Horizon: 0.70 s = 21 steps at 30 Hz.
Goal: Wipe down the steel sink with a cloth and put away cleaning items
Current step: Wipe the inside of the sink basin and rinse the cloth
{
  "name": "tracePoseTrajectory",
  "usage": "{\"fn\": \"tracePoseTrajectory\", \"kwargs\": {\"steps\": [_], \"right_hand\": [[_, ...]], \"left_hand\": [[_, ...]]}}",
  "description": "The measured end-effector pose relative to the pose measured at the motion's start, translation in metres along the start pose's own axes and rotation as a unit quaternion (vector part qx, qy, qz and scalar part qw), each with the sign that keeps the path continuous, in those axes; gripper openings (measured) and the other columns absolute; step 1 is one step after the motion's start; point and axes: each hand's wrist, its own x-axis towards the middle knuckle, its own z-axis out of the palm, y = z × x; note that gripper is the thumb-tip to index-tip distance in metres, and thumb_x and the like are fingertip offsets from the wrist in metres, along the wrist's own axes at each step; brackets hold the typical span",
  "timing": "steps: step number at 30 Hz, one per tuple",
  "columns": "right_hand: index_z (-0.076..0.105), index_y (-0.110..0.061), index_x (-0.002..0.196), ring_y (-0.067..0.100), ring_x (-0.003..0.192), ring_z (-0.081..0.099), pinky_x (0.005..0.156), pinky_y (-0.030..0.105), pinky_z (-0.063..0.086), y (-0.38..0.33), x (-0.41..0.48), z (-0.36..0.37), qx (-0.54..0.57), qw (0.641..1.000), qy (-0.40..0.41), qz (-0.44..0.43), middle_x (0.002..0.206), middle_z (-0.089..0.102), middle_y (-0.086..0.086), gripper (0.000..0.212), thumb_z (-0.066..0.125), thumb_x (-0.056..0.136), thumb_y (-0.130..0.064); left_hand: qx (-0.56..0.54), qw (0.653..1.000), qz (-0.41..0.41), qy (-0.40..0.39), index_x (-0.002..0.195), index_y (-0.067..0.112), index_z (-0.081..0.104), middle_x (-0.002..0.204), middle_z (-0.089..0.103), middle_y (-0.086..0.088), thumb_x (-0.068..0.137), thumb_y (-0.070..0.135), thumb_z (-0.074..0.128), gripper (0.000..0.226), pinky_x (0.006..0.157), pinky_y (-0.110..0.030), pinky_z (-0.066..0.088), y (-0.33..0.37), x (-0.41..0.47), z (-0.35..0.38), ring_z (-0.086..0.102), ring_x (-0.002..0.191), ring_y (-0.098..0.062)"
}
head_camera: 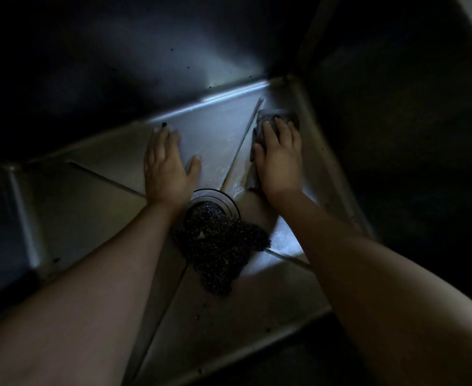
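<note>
Dimly lit and seen from above, a deep steel sink (215, 126) fills the view, and a person's two bare forearms reach down into it from the near edge.

On the left, the left hand (165, 165) lies flat on the sink floor, close to the far wall. Its fingers are straight and spread, its thumb points toward the middle, and it holds nothing. It looks like a bracing hand.

In the middle of the floor, between the two wrists, sits the round drain (212, 195). A dark, knobbly scourer (218, 252) is draped over the drain's near side and trails toward the near edge.

Right of the drain, a pressed crease (243, 140) in the steel runs from the drain toward the far right corner. The cloth (271, 117), a grey pad, lies just to the right of this crease. Its long axis runs the same way, from near the drain toward the far right corner.

The right hand (280, 154) lies on top of the cloth, palm down. Its fingers are laid fairly straight along the cloth's length, pressing rather than gripping. A strip of cloth shows past the fingertips and another along the thumb side.

The right hand is already on the cloth, so the coming wipe is judged to be its job. The stroke would most likely run along that axis, either on into the far right corner or back toward the drain. The scourer has not yet been put away.
</note>
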Motion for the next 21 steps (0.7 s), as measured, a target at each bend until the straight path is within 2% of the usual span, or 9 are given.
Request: {"fn": "tracePoseTrajectory", "kwargs": {"steps": [3, 6, 12, 16, 21], "right_hand": [[0.04, -0.013, 0.14, 0.03, 0.138, 0.02, 0.115, 0.033, 0.015, -0.002, -0.001, -0.002, 0.011, 1.0, 0.001, 0.001, 0.15, 0.029, 0.01, 0.046, 0.044, 0.095, -0.023], [0.041, -0.014, 0.14, 0.031, 0.138, 0.021, 0.114, 0.034, 0.017, 0.002, -0.004, -0.003, 0.014, 1.0, -0.013, -0.014, 0.15, 0.029, 0.011, 0.045, 0.043, 0.096, -0.022], [0.037, -0.015, 0.142, 0.031, 0.14, 0.017, 0.113, 0.032, 0.011, 0.009, -0.01, -0.006, 0.021, 0.999, -0.038, -0.029, 0.152, 0.026, 0.012, 0.046, 0.041, 0.097, -0.023], [0.034, -0.017, 0.144, 0.028, 0.141, 0.015, 0.114, 0.03, 0.007, 0.018, -0.026, -0.01, 0.017, 0.998, -0.053, -0.019, 0.154, 0.024, 0.009, 0.047, 0.039, 0.098, -0.025], [0.035, -0.016, 0.143, 0.026, 0.142, 0.014, 0.113, 0.027, 0.005, 0.024, -0.048, -0.016, 0.047, 0.997, -0.065, 0.021, 0.154, 0.025, 0.008, 0.048, 0.044, 0.096, -0.022]], "left_hand": [[-0.01, 0.999, -0.006, -0.037, 0.145, 0.007, 0.019, 0.154, 0.013, -0.016, 0.087, 0.03, 0.057, 0.073, 0.114, -0.037, 0.007, 0.004, 0.001, -0.007, 0.007, 0.143, -0.03], [-0.011, 0.999, -0.005, -0.051, 0.145, 0.007, 0.018, 0.154, 0.012, -0.017, 0.088, 0.029, 0.057, 0.073, 0.115, -0.036, 0.005, 0.012, -0.003, -0.014, 0.005, 0.142, -0.031], [-0.002, 0.996, 0.047, -0.071, 0.138, 0.002, 0.032, 0.149, 0.024, -0.017, 0.087, 0.023, 0.057, 0.061, 0.114, -0.033, 0.011, 0.038, -0.018, -0.019, 0.015, 0.14, -0.03], [-0.017, 0.995, 0.044, -0.093, 0.137, 0.003, 0.036, 0.148, 0.027, -0.017, 0.087, 0.022, 0.057, 0.057, 0.111, -0.027, 0.012, 0.056, -0.031, -0.016, 0.018, 0.14, -0.027], [0.007, 0.985, 0.087, -0.146, 0.135, 0.002, 0.04, 0.146, 0.035, -0.017, 0.079, 0.035, 0.041, 0.064, 0.114, -0.031, 0.012, 0.073, -0.049, -0.016, 0.025, 0.138, -0.029]]}}
